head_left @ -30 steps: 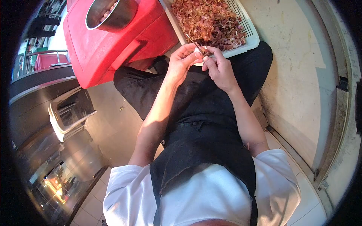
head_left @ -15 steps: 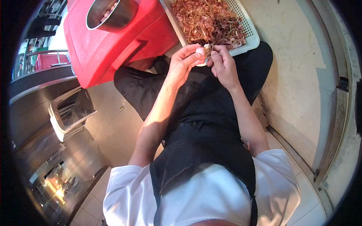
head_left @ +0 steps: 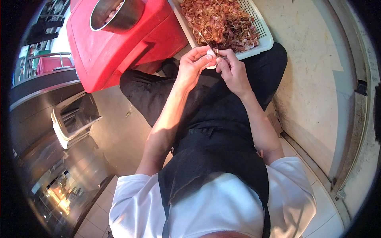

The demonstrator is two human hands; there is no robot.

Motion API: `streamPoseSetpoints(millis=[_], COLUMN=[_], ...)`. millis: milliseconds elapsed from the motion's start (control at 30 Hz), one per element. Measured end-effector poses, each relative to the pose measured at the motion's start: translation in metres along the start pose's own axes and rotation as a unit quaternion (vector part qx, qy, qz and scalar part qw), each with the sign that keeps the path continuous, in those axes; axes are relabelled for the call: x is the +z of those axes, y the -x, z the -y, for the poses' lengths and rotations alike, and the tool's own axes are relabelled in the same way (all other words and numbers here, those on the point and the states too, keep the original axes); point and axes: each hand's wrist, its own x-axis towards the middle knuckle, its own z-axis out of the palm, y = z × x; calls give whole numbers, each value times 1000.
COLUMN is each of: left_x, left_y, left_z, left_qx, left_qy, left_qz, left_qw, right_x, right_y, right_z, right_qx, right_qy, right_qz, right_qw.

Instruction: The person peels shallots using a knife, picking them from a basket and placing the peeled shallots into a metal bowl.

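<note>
While a pot (head_left: 131,18) is set at left, a bulb (head_left: 210,52) is pinched in the partly curled left hand (head_left: 191,68); a knife (head_left: 206,42) is gripped by the closed right hand (head_left: 235,74), near the peel-filled basket (head_left: 267,35). Peeling appears underway; steady knife control is called for.

The sole view is head-mounted, directed forward and steeply downward over the wearer's apron (head_left: 214,154). Both forearms appear at close range; the dark, curved periphery is probably lens vignetting.
</note>
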Motion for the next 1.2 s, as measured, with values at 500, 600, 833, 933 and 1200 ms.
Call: streamPoseSetpoints(millis=[500,600,833,933,1200], left_x=[-5,-4,-2,-2,-5], left_y=[-2,-3,-1,0,0], left_z=[-2,0,1,2,1], left_qx=[-33,-40,-14,-8,-33], left_qy=[42,32,-2,-12,43], left_qz=[30,9,6,7,27], left_qw=[998,999,1000,1000,998], right_x=[-7,-8,-6,-3,-1], right_y=[-9,-7,-3,-4,-3], right_z=[-18,-11,5,0,-10], right_qx=[85,59,40,25,61], right_qy=[-199,-72,2,-3,-77], right_qz=[11,4,41,30,10], right_qw=[976,996,998,999,995])
